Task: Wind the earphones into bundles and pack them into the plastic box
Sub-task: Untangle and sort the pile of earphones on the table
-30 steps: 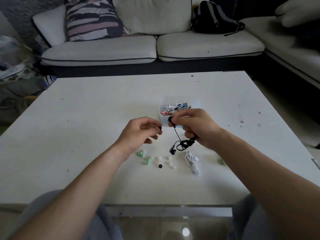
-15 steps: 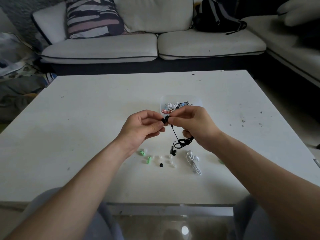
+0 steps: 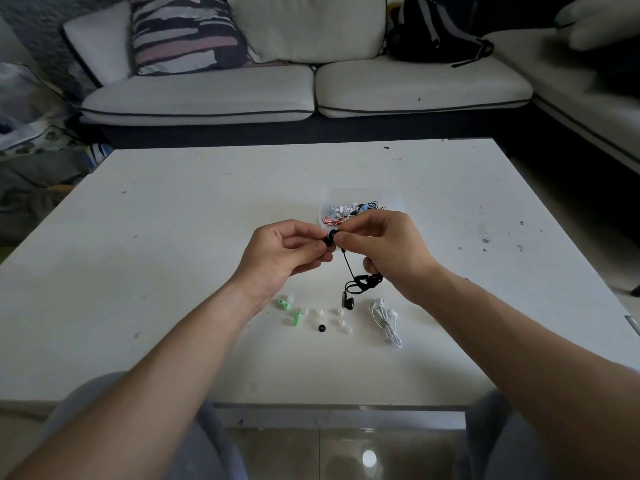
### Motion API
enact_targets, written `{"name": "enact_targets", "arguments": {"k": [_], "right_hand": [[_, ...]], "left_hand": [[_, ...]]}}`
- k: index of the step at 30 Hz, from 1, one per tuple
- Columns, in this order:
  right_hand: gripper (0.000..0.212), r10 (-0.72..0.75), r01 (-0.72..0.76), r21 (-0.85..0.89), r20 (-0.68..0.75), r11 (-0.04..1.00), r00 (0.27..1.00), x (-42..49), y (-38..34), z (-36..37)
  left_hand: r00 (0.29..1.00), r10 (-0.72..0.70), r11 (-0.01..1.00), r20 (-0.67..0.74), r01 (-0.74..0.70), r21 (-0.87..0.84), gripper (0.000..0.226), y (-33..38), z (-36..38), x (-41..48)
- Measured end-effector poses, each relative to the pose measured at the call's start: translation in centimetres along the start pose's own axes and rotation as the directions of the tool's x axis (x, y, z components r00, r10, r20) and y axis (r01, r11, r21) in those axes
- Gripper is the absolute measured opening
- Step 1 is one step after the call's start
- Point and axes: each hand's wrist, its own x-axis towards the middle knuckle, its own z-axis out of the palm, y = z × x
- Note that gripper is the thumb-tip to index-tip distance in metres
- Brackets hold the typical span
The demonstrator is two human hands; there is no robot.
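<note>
Above the middle of the white table (image 3: 173, 271), my left hand (image 3: 280, 254) and my right hand (image 3: 388, 247) meet at a black earbud (image 3: 330, 237). Both pinch it between thumb and fingers. The black earphones' cable (image 3: 349, 271) hangs from it to a small coil held under my right palm, with the other earbud (image 3: 348, 302) dangling just above the table. Behind my hands stands the clear plastic box (image 3: 325, 202) holding several wound earphone bundles. A white earphone bundle (image 3: 386, 320) lies on the table near my right wrist.
Loose ear tips lie below my hands: green ones (image 3: 287, 308), white ones (image 3: 341, 322) and a black one (image 3: 322, 328). A sofa (image 3: 311, 91) with a striped cushion (image 3: 183, 32) and a black backpack (image 3: 433, 32) runs behind the table.
My left hand has moved right and closed in on the earbud that my right hand holds; a second ago the hands were apart. Both hands have risen slightly.
</note>
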Motion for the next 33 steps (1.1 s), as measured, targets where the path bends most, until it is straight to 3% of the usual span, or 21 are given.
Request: {"name": "enact_targets", "arguments": {"k": [23, 33], "right_hand": [[0.007, 0.007, -0.011, 0.087, 0.050, 0.996, 0.999, 0.41, 0.80, -0.13], [0.008, -0.044, 0.044, -0.031, -0.001, 0.999, 0.999, 0.12, 0.50, 0.02]], "left_hand": [[0.997, 0.046, 0.999, -0.057, -0.046, 0.003, 0.018, -0.45, 0.53, -0.10], [0.996, 0.048, 0.999, -0.072, -0.049, -0.011, 0.017, -0.67, 0.58, -0.12]]}}
